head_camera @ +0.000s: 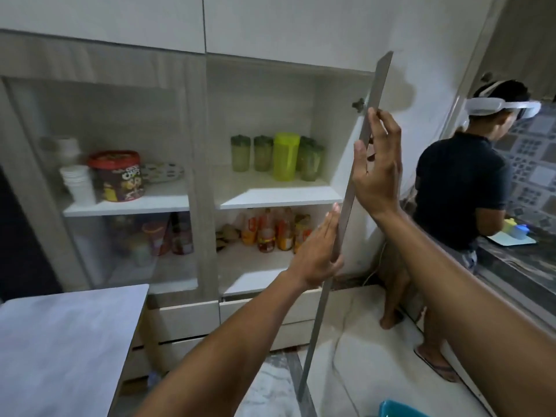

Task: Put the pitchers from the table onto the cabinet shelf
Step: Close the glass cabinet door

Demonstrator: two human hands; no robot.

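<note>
A yellow-green pitcher [285, 155] stands on the upper cabinet shelf [279, 196], with several dark-lidded green tumblers [240, 153] around it. The cabinet door [346, 188] stands open, seen edge-on. My right hand [379, 173] grips the door's edge high up, fingers wrapped over it. My left hand [319, 251] lies flat against the door's inner face lower down, fingers straight. The white table [66, 341] at the lower left carries no pitcher in view.
Sauce bottles [270, 233] fill the lower shelf. Behind the shut glass door at left sit a red-lidded tub [117, 176] and stacked white cups [78, 183]. A person [460, 191] stands at the counter [517, 263] on the right. A blue object [400, 409] shows at the bottom edge.
</note>
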